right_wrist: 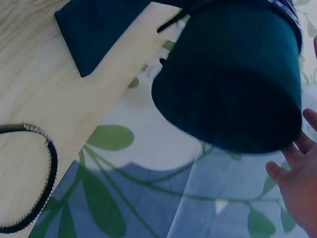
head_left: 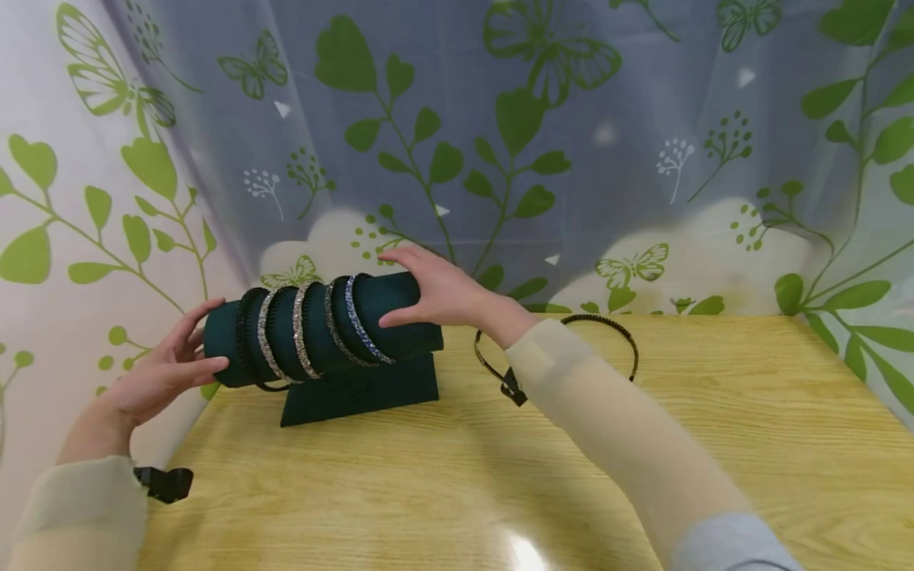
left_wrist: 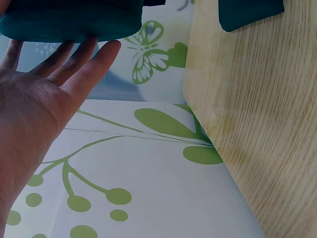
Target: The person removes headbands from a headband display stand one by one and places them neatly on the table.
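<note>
A dark teal, roll-shaped headband stand (head_left: pixel 393 337) has its flat base (head_left: pixel 371 396) at the table's left side. Several headbands circle the roll: a black ridged one (head_left: pixel 244 337), silver sparkling ones (head_left: pixel 300 333) and a blue sparkling one (head_left: pixel 360 321). My left hand (head_left: pixel 157 377) holds the roll's left end, thumb in front and fingers behind; in the left wrist view its fingertips (left_wrist: pixel 111 47) meet the roll. Over the right end, my right hand (head_left: pixel 457 293) spreads thumb and fingers apart. The right wrist view shows that hand beside the roll's round end (right_wrist: pixel 228 109), its thumb apart from it.
Another black headband (head_left: pixel 603 319) lies on the wooden table (head_left: pixel 714 412), partly hidden behind the right forearm. A curtain (head_left: pixel 443 119) with green leaves and butterflies hangs along the table's back and sides. Each wrist carries a small black device (head_left: pixel 166 484).
</note>
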